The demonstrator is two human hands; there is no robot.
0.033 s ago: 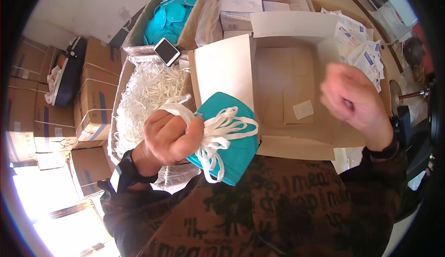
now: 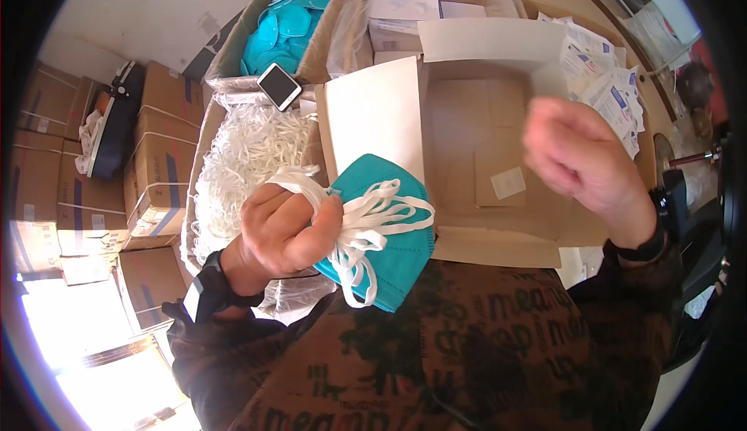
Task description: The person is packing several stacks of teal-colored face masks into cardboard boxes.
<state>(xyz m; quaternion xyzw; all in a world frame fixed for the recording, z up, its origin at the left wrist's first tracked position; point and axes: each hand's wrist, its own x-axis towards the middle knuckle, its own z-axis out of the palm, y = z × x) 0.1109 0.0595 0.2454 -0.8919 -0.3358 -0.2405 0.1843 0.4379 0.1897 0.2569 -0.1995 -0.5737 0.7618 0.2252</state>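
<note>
Head cam, looking down: the left hand (image 2: 284,233) was closed around a folded teal fabric face mask (image 2: 393,264) plus a bunch of white elastic straps (image 2: 366,225), which looped out over the mask's front and dangled below it; the mask sat just in front of the person's chest, near the front edge of an open, empty-looking plain cardboard carton (image 2: 482,151) w/ flaps up. The right hand (image 2: 580,159) was raised over the carton's right side, motion-blurred, fingers partly curled; nothing seen in it, though can't tell for sure. To the left, a plastic-lined box of loose white straps (image 2: 249,151); behind it a box of more teal masks (image 2: 284,30), w/ a smartphone (image 2: 278,85) resting on the rim between them. Small white printed packets (image 2: 603,73) lay in a pile right of the carton; stacked brown shipping boxes (image 2: 152,190) far left. Judging by this, the step looked like strap-and-mask pairing w/ the piece in hand, not yet placed. Next move would prob. need the free hand to come back to the straps w/o tangling the loops.
</note>
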